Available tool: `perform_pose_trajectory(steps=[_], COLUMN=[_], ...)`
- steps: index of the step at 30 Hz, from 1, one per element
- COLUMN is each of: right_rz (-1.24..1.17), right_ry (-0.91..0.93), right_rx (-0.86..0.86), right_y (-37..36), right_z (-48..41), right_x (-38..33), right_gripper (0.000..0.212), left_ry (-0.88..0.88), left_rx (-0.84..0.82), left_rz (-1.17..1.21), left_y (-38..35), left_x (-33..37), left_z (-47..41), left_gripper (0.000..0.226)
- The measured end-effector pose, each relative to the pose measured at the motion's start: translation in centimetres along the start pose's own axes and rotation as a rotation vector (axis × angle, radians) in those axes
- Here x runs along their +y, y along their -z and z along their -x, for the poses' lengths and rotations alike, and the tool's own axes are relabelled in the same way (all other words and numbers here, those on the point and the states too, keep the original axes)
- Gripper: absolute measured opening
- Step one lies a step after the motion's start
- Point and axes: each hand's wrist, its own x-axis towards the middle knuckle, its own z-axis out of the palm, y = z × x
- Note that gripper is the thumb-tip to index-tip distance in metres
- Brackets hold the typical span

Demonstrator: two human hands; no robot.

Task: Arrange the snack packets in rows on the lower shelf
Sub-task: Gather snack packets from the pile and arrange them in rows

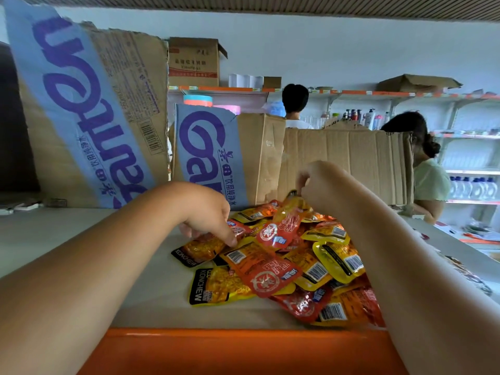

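A person's left hand (208,212) reaches palm-down, thumb and fingers curled around a yellow packet (201,249) at the left edge of a loose heap of snack packets (319,269) on the lower shelf (151,293). The right hand (316,182), wrist bent, pinches the top of a red packet (284,226), lifted upright above the heap before torn cardboard boxes (346,163).

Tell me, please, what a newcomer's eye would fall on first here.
A jumble of red and yellow snack packets lies unsorted on the shelf, right of centre. The right hand pinches one lifted packet at the back of the heap, while the left hand touches its left edge. Behind stand torn cardboard sheets with blue-and-purple lettering.
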Motion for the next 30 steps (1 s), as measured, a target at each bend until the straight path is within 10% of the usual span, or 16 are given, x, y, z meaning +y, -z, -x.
perform_pose_trajectory(steps=[17,30], right_rz=[0.415,-0.072], right_ry=[0.274,0.365], right_rx=[-0.470,-0.112], right_y=[-0.4,-1.3], right_z=[2.3,1.1], right_x=[-1.9,-0.3], right_gripper=[0.029,0.034], left_ry=[-0.014,-0.065], left_rx=[0.046,0.498], left_rz=[-0.002,0.138], left_y=[0.6,-0.8], left_x=[-0.7,-2.5], left_z=[0.8,4.1], left_gripper=[0.037,0.030])
